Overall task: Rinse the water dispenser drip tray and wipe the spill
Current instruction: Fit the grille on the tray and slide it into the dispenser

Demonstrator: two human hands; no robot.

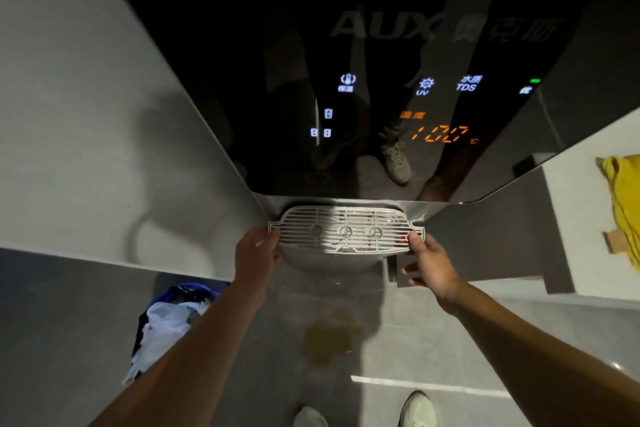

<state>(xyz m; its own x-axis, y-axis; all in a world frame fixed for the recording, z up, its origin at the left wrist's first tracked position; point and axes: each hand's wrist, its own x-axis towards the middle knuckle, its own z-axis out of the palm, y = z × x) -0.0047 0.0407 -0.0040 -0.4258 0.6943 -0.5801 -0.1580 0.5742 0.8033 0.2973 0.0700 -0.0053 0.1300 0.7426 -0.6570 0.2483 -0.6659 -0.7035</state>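
Note:
A silver slotted drip tray [346, 230] sits at the base of the black glossy water dispenser [363, 80], whose panel reads 100 °C. My left hand [256, 253] grips the tray's left end tab. My right hand [429, 263] holds its right end, thumb on the grille and fingers curled beneath. On the grey floor below the tray lies a yellowish-brown spill [329, 340], just ahead of my shoes.
A yellow cloth [623, 204] lies on a white counter at the right edge. A blue bin [169, 315] with a white bag and rubbish stands on the floor at the lower left. A pale wall runs along the left.

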